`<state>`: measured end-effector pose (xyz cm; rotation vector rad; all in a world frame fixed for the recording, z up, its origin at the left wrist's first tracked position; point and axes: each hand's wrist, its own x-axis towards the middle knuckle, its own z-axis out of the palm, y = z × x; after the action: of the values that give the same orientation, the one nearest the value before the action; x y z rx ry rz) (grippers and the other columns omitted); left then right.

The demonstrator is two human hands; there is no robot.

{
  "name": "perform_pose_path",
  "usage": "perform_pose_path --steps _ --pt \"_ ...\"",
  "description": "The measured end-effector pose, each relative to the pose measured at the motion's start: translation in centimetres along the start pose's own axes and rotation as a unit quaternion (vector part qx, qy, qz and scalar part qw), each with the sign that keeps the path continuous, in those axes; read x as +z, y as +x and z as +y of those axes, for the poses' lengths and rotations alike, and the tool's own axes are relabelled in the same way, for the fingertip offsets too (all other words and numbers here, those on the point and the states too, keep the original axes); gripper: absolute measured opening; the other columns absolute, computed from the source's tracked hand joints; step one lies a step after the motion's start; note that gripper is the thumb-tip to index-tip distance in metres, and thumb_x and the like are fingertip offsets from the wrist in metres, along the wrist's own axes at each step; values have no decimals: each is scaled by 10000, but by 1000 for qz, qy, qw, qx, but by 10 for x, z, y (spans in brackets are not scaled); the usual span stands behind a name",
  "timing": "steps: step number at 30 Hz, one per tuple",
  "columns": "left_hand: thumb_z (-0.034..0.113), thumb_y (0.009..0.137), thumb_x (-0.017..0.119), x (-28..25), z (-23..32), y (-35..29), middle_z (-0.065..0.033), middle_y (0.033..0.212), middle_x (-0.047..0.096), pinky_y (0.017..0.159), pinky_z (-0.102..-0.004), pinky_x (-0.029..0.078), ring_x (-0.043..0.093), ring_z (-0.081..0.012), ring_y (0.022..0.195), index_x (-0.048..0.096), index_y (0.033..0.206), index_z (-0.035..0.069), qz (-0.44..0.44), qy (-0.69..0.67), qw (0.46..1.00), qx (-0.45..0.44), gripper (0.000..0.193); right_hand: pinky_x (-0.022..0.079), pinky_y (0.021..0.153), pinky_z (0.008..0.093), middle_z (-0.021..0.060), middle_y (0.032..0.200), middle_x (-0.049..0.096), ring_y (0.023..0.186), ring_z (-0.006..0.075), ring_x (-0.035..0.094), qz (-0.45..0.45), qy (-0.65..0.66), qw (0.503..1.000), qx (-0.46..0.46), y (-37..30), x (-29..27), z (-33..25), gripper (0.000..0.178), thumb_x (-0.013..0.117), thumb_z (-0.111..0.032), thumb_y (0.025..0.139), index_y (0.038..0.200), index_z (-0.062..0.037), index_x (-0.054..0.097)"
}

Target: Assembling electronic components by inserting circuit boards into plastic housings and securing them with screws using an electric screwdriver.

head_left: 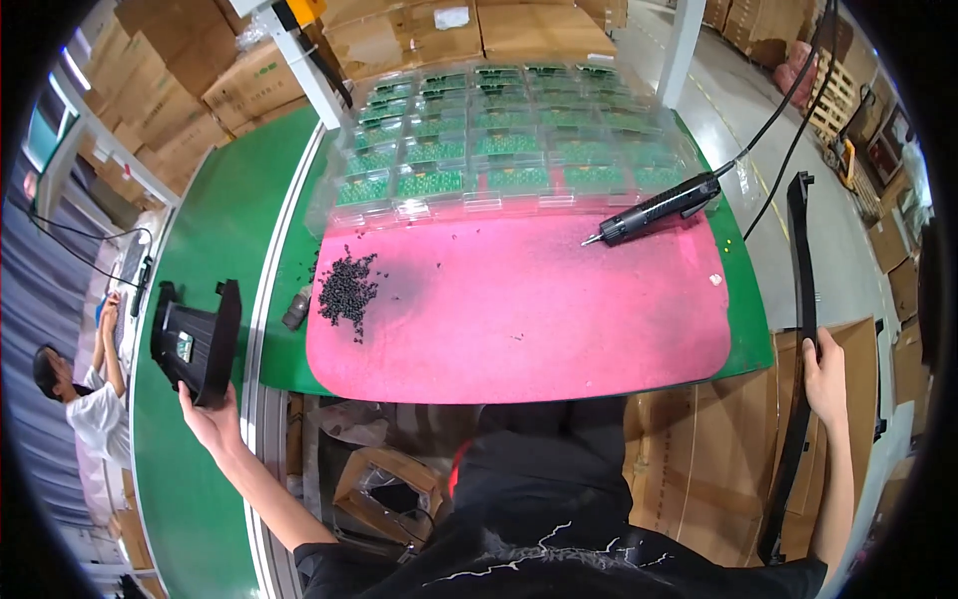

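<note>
My left hand [213, 419] grips the lower end of a black plastic housing [217, 344], raised over the green surface at the left. A small pale part [185, 346] shows inside the housing. Out to the right, my right hand [826, 381] is closed around a long, narrow black plastic strip [804, 270], which stands nearly upright beside the bench. Between the hands lies a pink mat [519, 329], with a heap of small black screws [347, 292] on its left side. A black electric screwdriver [659, 210] rests at the mat's far right, its tip pointing left.
Clear plastic trays [514, 175] with green circuit boards fill the back of the bench. A large carton [689, 469] stands below at right, and a smaller open box [349, 484] sits under the bench. Another person [100, 414] works at far left. Cables [763, 130] hang at right.
</note>
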<state>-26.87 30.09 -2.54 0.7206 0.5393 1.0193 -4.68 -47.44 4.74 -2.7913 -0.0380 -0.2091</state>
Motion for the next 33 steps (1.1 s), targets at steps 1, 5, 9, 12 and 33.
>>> perform_pose_path --steps 1,5,9,12,33 --pt "420 931 605 -4 -5 14 -78 1340 536 953 -399 443 537 -243 1162 474 1352 96 39 8 999 22 547 367 531 367 130 610 468 547 227 430 -7 16 1000 -8 -2 -2 -5 159 500 -111 953 912 42 517" --pt "411 920 632 -24 -7 63 -171 1381 427 1042 -463 366 448 -287 1239 355 1420 2 120 46 987 94 703 341 516 367 136 620 411 550 223 392 -24 28 997 -72 -12 -4 -48 174 532 -60 917 793 27 447" --pt "113 929 576 21 -27 45 -170 1410 407 1075 -394 327 432 -275 1268 357 1418 -6 131 379 892 210 549 394 567 439 173 695 438 644 379 471 -13 -49 960 -274 -21 9 -71 207 623 10 781 727 8 423" --pt "22 938 527 104 -36 -13 -132 1337 496 985 -319 391 508 -214 1175 490 1306 12 -132 508 762 379 370 432 587 400 122 693 461 671 310 509 -48 -117 908 -399 -19 19 -91 238 694 -19 665 705 -39 460" --pt "156 584 683 357 -119 -251 -62 724 565 499 -288 419 561 -196 654 635 848 49 -688 325 411 502 289 418 622 291 11 717 458 697 168 501 -176 -75 695 -693 53 112 -155 150 611 -184 741 718 -98 491"
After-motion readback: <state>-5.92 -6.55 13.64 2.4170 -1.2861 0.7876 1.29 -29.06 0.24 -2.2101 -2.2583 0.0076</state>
